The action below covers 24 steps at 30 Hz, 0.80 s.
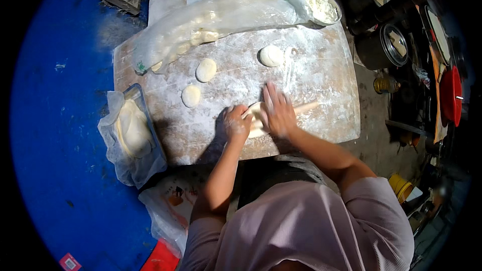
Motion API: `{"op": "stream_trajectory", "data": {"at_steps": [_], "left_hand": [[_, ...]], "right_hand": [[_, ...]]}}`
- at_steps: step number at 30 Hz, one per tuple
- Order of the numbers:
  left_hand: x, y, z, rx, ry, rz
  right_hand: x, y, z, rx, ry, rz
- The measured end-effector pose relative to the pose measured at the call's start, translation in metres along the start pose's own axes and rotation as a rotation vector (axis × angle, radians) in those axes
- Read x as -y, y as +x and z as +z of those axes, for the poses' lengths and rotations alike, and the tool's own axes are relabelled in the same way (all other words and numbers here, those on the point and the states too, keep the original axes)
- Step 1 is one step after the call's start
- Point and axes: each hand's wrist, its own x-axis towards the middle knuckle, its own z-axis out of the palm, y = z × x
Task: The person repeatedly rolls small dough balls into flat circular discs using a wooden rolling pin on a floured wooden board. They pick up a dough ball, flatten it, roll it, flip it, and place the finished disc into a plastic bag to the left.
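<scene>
A flattened round of dough (257,130) lies near the front edge of the floured wooden board. My left hand (237,122) pinches its left edge with fingers curled. Over the dough's right side, my right hand (279,112), slightly blurred, lies with extended fingers over a wooden rolling pin (308,107), whose end sticks out to the right. Two dough balls (206,70) sit apart to the upper left, and another dough ball (271,56) rests beyond my right hand. The part of the pin under my palm is hidden.
Clear plastic sheeting (241,11) covers several dough pieces along the board's far side. A bowl of flour (322,8) stands at the far right corner. To the left, a plastic-lined container (141,94) holds a large dough mass (134,130). Pots (393,45) and an oil bottle (386,85) stand at right.
</scene>
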Motion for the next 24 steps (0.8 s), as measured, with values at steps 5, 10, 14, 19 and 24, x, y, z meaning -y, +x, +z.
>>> {"op": "stream_trajectory", "data": {"at_steps": [5, 10, 14, 19, 24], "left_hand": [[0.027, 0.008, 0.008, -0.210, -0.112, -0.124], [0.036, -0.034, -0.016, -0.083, -0.139, -0.266], [0.020, -0.002, -0.014, -0.106, -0.023, -0.011], [0.058, -0.018, -0.013, -0.261, -0.061, -0.250], [0.058, -0.051, -0.037, -0.091, -0.070, -0.250]], "right_hand": [[0.005, 0.019, 0.001, -0.042, -0.066, 0.057], [0.003, -0.083, 0.023, 0.071, -0.052, -0.192], [0.023, 0.028, 0.011, -0.091, -0.080, -0.116], [0.027, -0.008, 0.016, 0.080, -0.145, -0.149], [0.028, -0.066, 0.030, 0.129, -0.075, -0.253]]}}
